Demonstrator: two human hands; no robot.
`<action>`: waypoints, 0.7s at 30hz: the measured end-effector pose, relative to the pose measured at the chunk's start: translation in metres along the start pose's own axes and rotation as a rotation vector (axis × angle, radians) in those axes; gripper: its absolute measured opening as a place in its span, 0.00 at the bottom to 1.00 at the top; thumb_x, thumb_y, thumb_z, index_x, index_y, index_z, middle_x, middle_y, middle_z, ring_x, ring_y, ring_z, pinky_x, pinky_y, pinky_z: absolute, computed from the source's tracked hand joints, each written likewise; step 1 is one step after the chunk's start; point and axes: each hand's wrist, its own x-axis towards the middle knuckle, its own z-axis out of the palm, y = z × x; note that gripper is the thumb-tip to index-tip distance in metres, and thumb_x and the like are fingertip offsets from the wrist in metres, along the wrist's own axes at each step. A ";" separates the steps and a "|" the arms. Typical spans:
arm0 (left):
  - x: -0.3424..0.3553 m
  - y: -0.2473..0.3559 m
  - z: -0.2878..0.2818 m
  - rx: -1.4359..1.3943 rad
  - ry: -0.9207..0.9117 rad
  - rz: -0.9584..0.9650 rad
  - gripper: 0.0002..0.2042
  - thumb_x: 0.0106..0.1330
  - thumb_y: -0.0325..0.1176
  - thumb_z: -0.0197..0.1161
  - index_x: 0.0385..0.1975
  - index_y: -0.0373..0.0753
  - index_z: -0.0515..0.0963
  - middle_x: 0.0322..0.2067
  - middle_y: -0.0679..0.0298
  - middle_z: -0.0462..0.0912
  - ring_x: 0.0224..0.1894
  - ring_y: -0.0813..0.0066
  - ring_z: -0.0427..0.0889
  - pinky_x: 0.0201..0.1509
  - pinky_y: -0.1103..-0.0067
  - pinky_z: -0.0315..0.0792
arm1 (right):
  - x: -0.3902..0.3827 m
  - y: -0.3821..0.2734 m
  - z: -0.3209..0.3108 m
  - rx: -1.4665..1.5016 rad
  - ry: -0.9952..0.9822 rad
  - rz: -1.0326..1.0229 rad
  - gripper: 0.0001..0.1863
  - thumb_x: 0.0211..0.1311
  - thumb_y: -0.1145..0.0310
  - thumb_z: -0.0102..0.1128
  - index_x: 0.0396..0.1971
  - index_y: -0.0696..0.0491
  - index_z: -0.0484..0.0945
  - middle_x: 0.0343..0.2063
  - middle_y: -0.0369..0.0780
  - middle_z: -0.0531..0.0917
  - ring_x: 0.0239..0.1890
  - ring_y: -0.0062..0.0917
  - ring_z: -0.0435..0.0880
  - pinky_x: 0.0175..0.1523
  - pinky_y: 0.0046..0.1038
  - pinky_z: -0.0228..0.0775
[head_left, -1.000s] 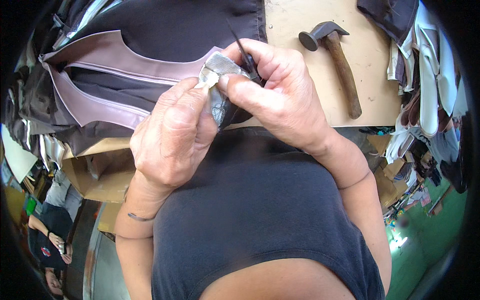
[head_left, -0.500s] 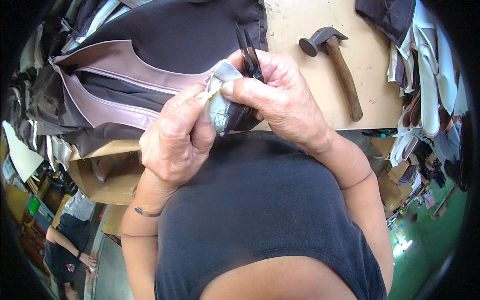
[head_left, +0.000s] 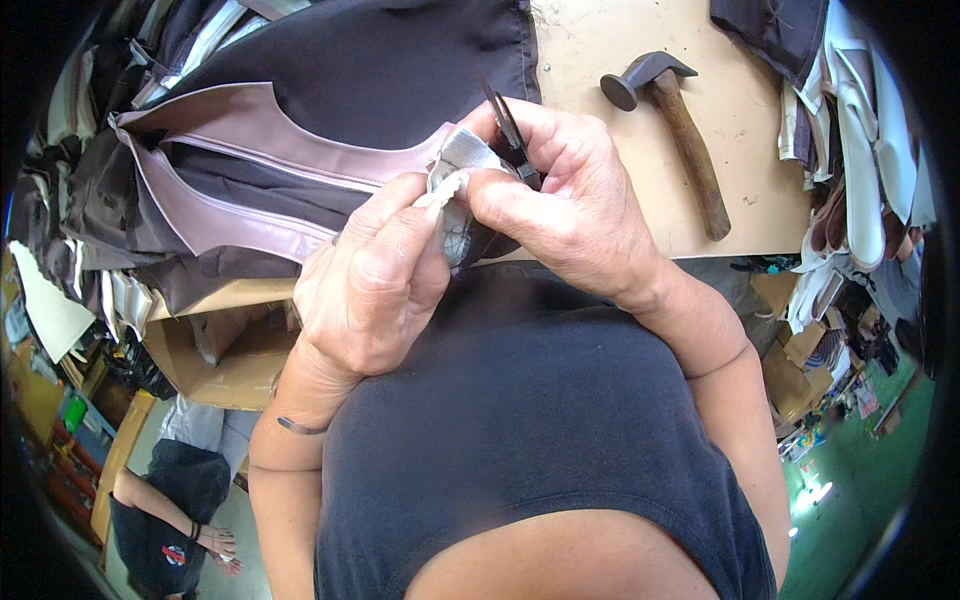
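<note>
Head view shows the left hand point(head_left: 370, 275) closed, pinching a pale scrap point(head_left: 443, 190) between thumb and fingers, while the right hand point(head_left: 565, 205), just beside it, presses its thumb at a grey patch point(head_left: 470, 148) and grips black snips point(head_left: 514, 135) in its curled fingers. Pink trim point(head_left: 240, 112) with a zip lies on dark cloth point(head_left: 400, 60) to the left, reaching the hands. Beyond the right hand, a hammer point(head_left: 690, 150) rests on the surface point(head_left: 590, 40).

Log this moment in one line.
left hand: pinching pale material | right hand: on same material, holding black pointed tool | hammer: lying on table
</note>
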 end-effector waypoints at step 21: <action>0.024 0.002 -0.005 -0.637 -0.049 -0.601 0.13 0.55 0.21 0.59 0.41 0.32 0.68 0.31 0.58 0.78 0.33 0.77 0.78 0.38 0.83 0.73 | -0.002 -0.006 -0.019 -0.117 -0.093 0.111 0.06 0.54 0.74 0.53 0.32 0.57 0.73 0.23 0.30 0.75 0.26 0.08 0.71 0.32 0.11 0.64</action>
